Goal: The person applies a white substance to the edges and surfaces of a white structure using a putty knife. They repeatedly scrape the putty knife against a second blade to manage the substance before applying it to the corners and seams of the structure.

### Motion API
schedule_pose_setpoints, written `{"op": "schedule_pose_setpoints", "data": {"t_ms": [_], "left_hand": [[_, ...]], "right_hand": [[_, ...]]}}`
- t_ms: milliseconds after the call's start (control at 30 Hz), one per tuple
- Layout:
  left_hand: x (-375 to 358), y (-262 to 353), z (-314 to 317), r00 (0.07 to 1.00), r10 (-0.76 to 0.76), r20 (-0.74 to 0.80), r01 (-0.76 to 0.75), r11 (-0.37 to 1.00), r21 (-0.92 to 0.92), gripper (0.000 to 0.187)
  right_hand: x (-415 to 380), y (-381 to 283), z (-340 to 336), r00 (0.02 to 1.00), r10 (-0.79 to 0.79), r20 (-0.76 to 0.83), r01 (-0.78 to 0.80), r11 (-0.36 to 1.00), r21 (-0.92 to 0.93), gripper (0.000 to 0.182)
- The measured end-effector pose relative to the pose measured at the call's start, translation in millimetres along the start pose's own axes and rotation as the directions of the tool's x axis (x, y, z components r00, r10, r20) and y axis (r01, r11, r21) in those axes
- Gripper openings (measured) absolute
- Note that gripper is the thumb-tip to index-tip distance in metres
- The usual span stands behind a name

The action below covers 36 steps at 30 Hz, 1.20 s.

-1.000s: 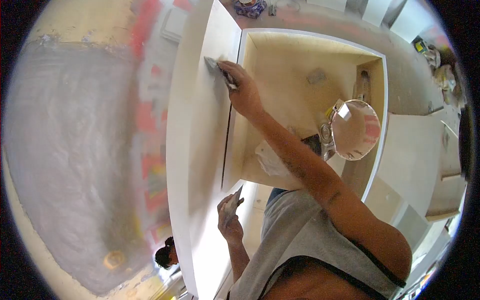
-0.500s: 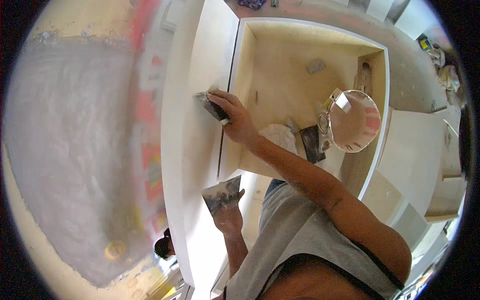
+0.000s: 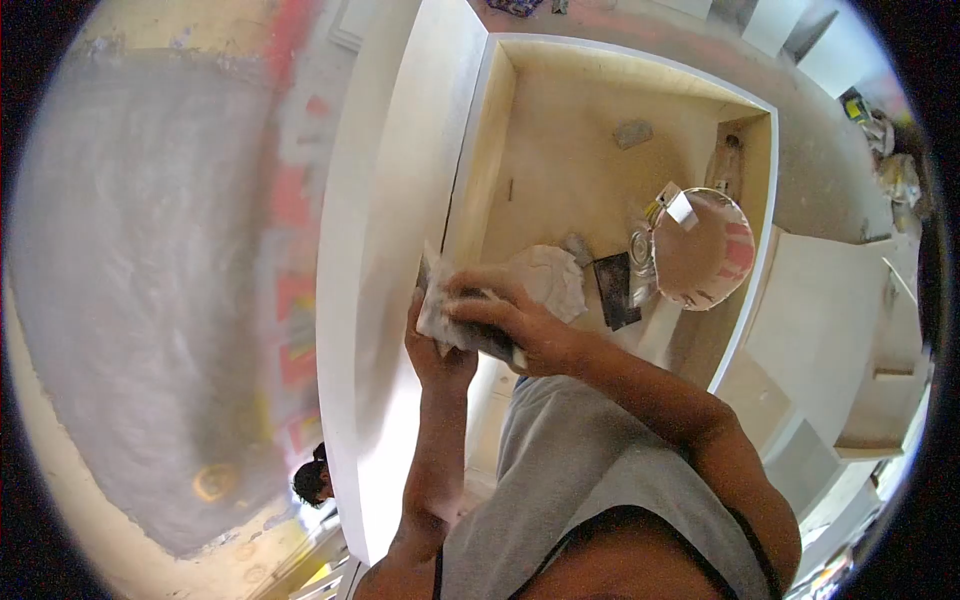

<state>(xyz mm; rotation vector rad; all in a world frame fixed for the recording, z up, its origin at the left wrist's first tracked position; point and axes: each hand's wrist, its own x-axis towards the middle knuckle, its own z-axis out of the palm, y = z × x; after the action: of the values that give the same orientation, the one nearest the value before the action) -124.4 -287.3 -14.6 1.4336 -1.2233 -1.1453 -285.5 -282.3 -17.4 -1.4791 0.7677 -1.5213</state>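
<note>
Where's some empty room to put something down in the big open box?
In the box, the biggest bare patch looks like the dusty floor between the grey piece and the white lump. It's crowded where the white lump, black plate and round tub bunch together, with the right hand close by.

Fisheye view, black corners, heavy bending at edges. Fairly bright overall. Strong white glare on lower end of white panel (image 3: 385, 440), upper part softer, greyer. Open cabinet box (image 3: 575, 180) warmer, dimmer, hazy, some grain. Small bright highlight by round tub (image 3: 703, 255). Red-and-white strip (image 3: 295, 240) smeared, out of focus. Right hand (image 3: 520, 320) slightly soft.
</note>
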Motion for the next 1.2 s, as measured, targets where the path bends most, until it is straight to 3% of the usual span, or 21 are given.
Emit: {"op": "schedule_pose_setpoints", "data": {"t_ms": [67, 133, 167, 233, 267, 300, 333, 400, 467, 500, 600, 667, 767, 800, 833, 900, 1000, 1033, 1067, 1100, 1200], "left_hand": [[9.1, 31.9, -1.1, 0.916, -0.386, 0.112, 0.383, 0.757, -0.529, 0.046], [13.7, 45.9, -2.0, 0.927, -0.318, 0.196, 0.373, 0.744, -0.555, 0.046], [11.0, 58.8, -1.0, 0.952, -0.273, 0.136, 0.301, 0.767, -0.567, 0.044], [16.6, 48.2, -15.7, 0.973, -0.219, -0.074, 0.144, 0.826, -0.546, 0.041], [19.9, 43.3, -17.3, 0.974, -0.215, -0.071, 0.142, 0.825, -0.546, 0.041], [22.6, 41.4, -17.6, 0.994, 0.098, -0.057, -0.107, 0.974, -0.2, 0.038], [25.8, 46.4, -14.2, 0.923, 0.378, 0.07, -0.384, 0.91, 0.153, 0.036], [37.3, 67.3, 1.4, 0.843, 0.494, 0.212, -0.488, 0.869, -0.085, 0.029], [43.3, 82.6, 13.6, 0.65, 0.54, 0.535, -0.721, 0.661, 0.21, 0.035], [45.4, 82.0, 11.0, 0.649, 0.54, 0.536, -0.723, 0.659, 0.21, 0.035], [47.8, 74.0, -4.6, 0.647, 0.508, 0.568, -0.747, 0.57, 0.342, 0.04], [39.7, 63.3, -22.1, 0.543, 0.166, 0.823, -0.833, 0.23, 0.503, 0.041], [6.2, 26.9, -23.4, 0.733, 0.115, 0.67, -0.523, 0.726, 0.447, 0.037], [-0.6, 23.3, -22.3, 0.729, 0.111, 0.675, -0.524, 0.725, 0.447, 0.037], [-5.5, 20.5, -21.2, 0.783, 0.127, 0.609, -0.409, 0.842, 0.351, 0.037], [-16.9, 18.6, -17.2, 0.885, -0.013, 0.465, -0.056, 0.989, 0.134, 0.036], [-28.4, 7.3, -30.3, 0.852, 0.077, 0.518, -0.168, 0.977, 0.131, 0.036], [-31.5, 0.9, -38.0, 0.851, -0.006, 0.525, -0.145, 0.959, 0.245, 0.038], [-36.8, -2.4, -40.8, 0.867, -0.262, 0.425, 0.21, 0.964, 0.165, 0.039], [-40.3, -5.0, -45.6, 0.866, -0.261, 0.426, 0.202, 0.963, 0.178, 0.04], [-48.4, -6.1, -51.3, 0.867, -0.272, 0.418, 0.214, 0.96, 0.181, 0.042]], "right_hand": [[-4.6, 19.0, 3.9, 0.988, 0.123, -0.098, -0.119, 0.992, 0.045, 0.067], [9.2, 27.3, -33.6, 0.95, 0.299, 0.094, -0.235, 0.877, -0.419, 0.05], [11.1, 29.5, -37.8, 0.95, 0.299, 0.09, -0.235, 0.874, -0.425, 0.05], [15.3, 31.1, -40.2, 0.902, 0.313, -0.298, -0.304, 0.949, 0.079, 0.034], [16.6, 27.2, -43.0, 0.902, 0.31, -0.301, -0.301, 0.951, 0.077, 0.034], [22.1, 11.8, -47.4, 0.754, 0.594, -0.28, -0.365, 0.734, 0.573, 0.032], [28.1, -2.8, -50.2, 0.591, 0.8, -0.099, -0.272, 0.314, 0.91, 0.031], [31.9, -12.9, -45.5, 0.607, 0.794, 0.033, -0.337, 0.219, 0.916, 0.031], [30.6, -6.6, -36.2, 0.639, 0.714, 0.286, -0.377, -0.033, 0.926, 0.029], [31.6, -7.8, -43.7, 0.658, 0.668, 0.348, -0.396, -0.087, 0.914, 0.03], [48.3, -15.2, -54.0, 0.615, 0.764, 0.196, -0.353, 0.044, 0.935, 0.031], [69.4, -10.1, -69.5, 0.701, 0.712, 0.023, -0.334, 0.3, 0.893, 0.034], [110.9, 54.0, -105.0, 0.671, 0.62, -0.407, -0.481, 0.782, 0.397, 0.034], [127.7, 69.0, -116.4, 0.734, 0.454, -0.506, -0.48, 0.873, 0.087, 0.035], [148.3, 87.7, -120.3, 0.78, 0.372, -0.503, -0.276, 0.926, 0.258, 0.037], [185.5, 117.6, -134.4, 0.658, 0.489, -0.573, -0.605, 0.796, -0.016, 0.039], [219.6, 145.6, -136.3, 0.604, 0.451, -0.657, -0.662, 0.743, -0.099, 0.036], [226.3, 157.6, -138.1, 0.604, 0.45, -0.658, -0.662, 0.743, -0.099, 0.036], [231.2, 169.9, -139.3, 0.65, 0.299, -0.699, -0.577, 0.792, -0.198, 0.034], [233.4, 174.3, -138.3, 0.68, 0.142, -0.719, -0.49, 0.818, -0.302, 0.034], [234.8, 181.0, -136.7, 0.696, 0.101, -0.711, -0.481, 0.801, -0.357, 0.033]]}}
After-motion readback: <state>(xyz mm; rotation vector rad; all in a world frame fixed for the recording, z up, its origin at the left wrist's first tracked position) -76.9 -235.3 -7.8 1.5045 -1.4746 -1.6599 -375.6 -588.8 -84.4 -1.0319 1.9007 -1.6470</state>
